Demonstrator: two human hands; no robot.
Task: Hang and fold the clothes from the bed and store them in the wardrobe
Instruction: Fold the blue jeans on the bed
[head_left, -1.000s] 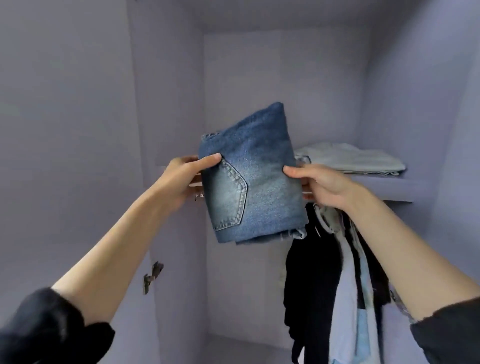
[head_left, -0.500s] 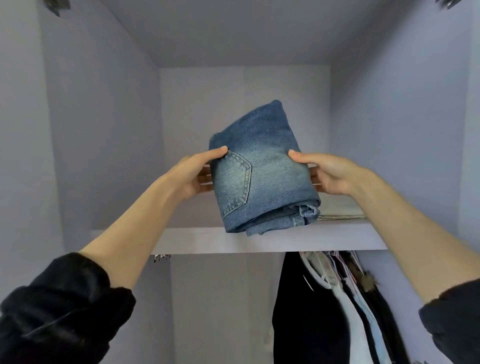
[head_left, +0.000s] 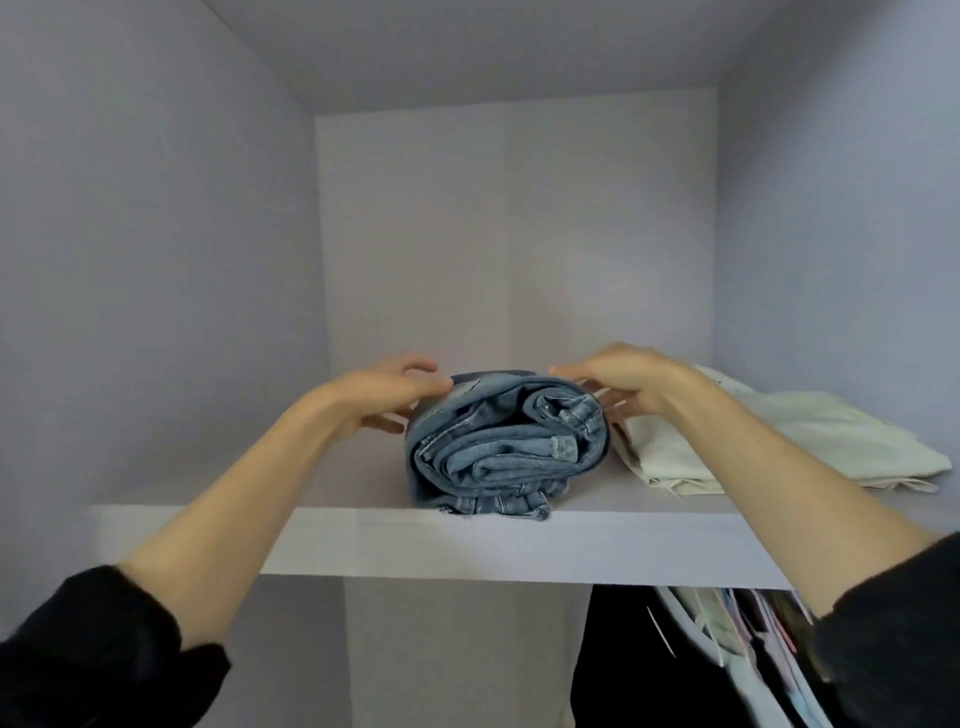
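The folded blue jeans (head_left: 506, 441) lie on the wardrobe's upper shelf (head_left: 467, 545), with their folded edges facing me. My left hand (head_left: 387, 392) holds their left side, thumb on top and fingers along the side. On the right side my right hand (head_left: 621, 382) does the same, its fingers between the jeans and a folded pale garment (head_left: 769, 441).
The pale garment lies on the same shelf to the right, touching the jeans. Bare shelf shows left of the jeans. Below the shelf at the right hang several clothes (head_left: 717, 654), dark and light. Wardrobe walls close in on both sides.
Both hands have carried the jeans up and forward from in front of the shelf and laid them flat on it. The view has tilted up toward the shelf.
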